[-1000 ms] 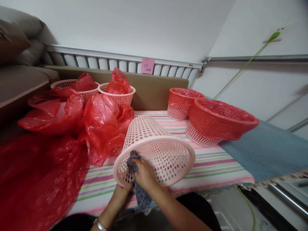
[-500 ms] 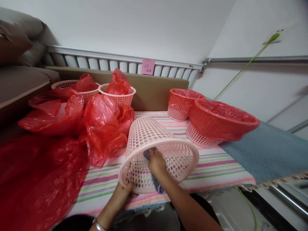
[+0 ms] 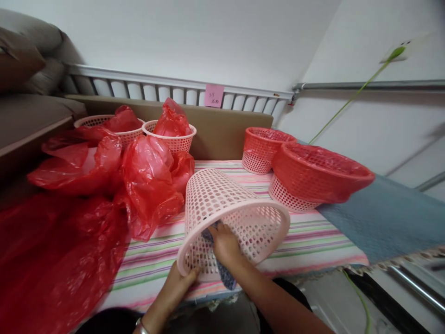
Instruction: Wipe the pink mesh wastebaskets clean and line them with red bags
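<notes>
A pale pink perforated plastic basket (image 3: 217, 197) lies on its side on the striped cloth (image 3: 149, 266), its mouth facing me. My left hand (image 3: 182, 280) grips the rim at the lower left, thumb on the inside and fingers hidden beneath. Inside the mouth, my right hand (image 3: 225, 243) is closed on a grey-blue cloth rag (image 3: 225, 276), pressing it to the inner wall at the left. Part of the rag hangs below the hand toward the lower rim.
Two baskets lined with red bags, one smaller (image 3: 259, 162) and one wide (image 3: 295, 185), stand at the right. Crumpled red plastic bags (image 3: 149, 181) lie at the left before two pink baskets (image 3: 175, 144). A green cord (image 3: 347, 109) runs from the wall socket.
My right hand has moved the rag slightly down and left along the inner wall. The basket has turned and shifted a little to the right, with my left hand still on its rim.
</notes>
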A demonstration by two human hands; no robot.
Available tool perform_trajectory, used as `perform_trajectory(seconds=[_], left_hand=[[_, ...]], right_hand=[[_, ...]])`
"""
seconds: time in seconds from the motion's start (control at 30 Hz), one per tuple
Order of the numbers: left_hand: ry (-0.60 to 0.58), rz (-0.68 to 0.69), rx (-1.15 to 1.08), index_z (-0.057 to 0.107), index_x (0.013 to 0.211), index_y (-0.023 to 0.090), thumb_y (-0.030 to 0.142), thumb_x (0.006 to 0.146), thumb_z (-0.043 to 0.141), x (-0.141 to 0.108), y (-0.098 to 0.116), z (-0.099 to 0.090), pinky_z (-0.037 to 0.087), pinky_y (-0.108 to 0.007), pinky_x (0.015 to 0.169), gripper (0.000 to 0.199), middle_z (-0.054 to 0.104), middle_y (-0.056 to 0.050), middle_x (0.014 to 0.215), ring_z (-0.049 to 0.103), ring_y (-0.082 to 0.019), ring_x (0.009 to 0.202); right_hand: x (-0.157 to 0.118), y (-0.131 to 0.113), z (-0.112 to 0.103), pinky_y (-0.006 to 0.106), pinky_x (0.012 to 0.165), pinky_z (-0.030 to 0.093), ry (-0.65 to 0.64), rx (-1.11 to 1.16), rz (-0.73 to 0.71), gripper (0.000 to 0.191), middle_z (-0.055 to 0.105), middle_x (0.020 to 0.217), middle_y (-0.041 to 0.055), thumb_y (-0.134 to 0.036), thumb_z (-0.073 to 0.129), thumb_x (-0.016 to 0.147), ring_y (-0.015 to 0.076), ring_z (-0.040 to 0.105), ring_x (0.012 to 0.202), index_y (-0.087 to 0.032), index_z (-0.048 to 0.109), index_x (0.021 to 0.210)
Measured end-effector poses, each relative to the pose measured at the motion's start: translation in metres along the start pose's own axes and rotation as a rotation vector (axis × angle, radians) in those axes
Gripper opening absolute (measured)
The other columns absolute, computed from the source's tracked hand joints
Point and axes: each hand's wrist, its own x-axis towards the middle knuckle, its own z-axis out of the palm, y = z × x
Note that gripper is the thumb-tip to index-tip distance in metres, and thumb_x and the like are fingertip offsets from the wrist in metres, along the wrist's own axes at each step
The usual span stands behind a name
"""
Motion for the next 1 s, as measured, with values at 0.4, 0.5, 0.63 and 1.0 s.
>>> perform_trajectory(seconds=[0.4, 0.5, 0.63, 1.0], left_hand=[[0.007, -0.058, -0.109, 0.057, 0.121, 0.015, 0.031, 0.068, 0.060, 0.011, 0.002, -0.005, 0.053, -0.047, 0.082, 0.055, 0.074, -0.010, 0.092, 0.069, -0.029, 0.076], [0.083, 0.084, -0.189, 0.053, 0.127, 0.014, 0.024, 0.066, 0.064, 0.012, 0.004, -0.001, 0.029, -0.041, 0.112, 0.063, 0.059, -0.012, 0.131, 0.052, -0.029, 0.123], [0.090, 0.075, -0.268, 0.048, 0.132, 0.014, 0.025, 0.062, 0.069, 0.010, -0.004, 0.004, 0.025, -0.042, 0.114, 0.074, 0.049, -0.013, 0.141, 0.038, -0.030, 0.134], [0.164, 0.029, -0.106, 0.060, 0.121, 0.017, 0.036, 0.067, 0.068, 0.009, 0.010, -0.015, 0.033, -0.049, 0.108, 0.058, 0.066, -0.011, 0.121, 0.052, -0.036, 0.121]], right_hand=[[0.019, -0.030, 0.012, 0.031, 0.088, 0.044, 0.053, 0.462, 0.240, 0.056, 0.065, 0.111, 0.0071, -0.008, 0.049, 0.067, 0.0211, 0.059, 0.101, -0.020, 0.058, 0.121], [0.024, -0.059, 0.016, 0.024, 0.084, 0.047, 0.056, 0.624, 0.165, 0.058, 0.067, 0.107, 0.0005, -0.009, 0.047, 0.066, 0.0156, 0.062, 0.096, -0.023, 0.056, 0.122], [0.015, -0.064, 0.013, 0.027, 0.094, 0.042, 0.095, 0.690, 0.070, 0.062, 0.063, 0.115, 0.0036, -0.007, 0.049, 0.063, 0.0180, 0.056, 0.107, -0.023, 0.057, 0.122], [-0.006, 0.000, -0.007, 0.035, 0.085, 0.040, -0.020, 0.007, 0.001, 0.049, 0.060, 0.104, 0.0124, -0.008, 0.042, 0.075, 0.0266, 0.054, 0.099, -0.023, 0.061, 0.117]])
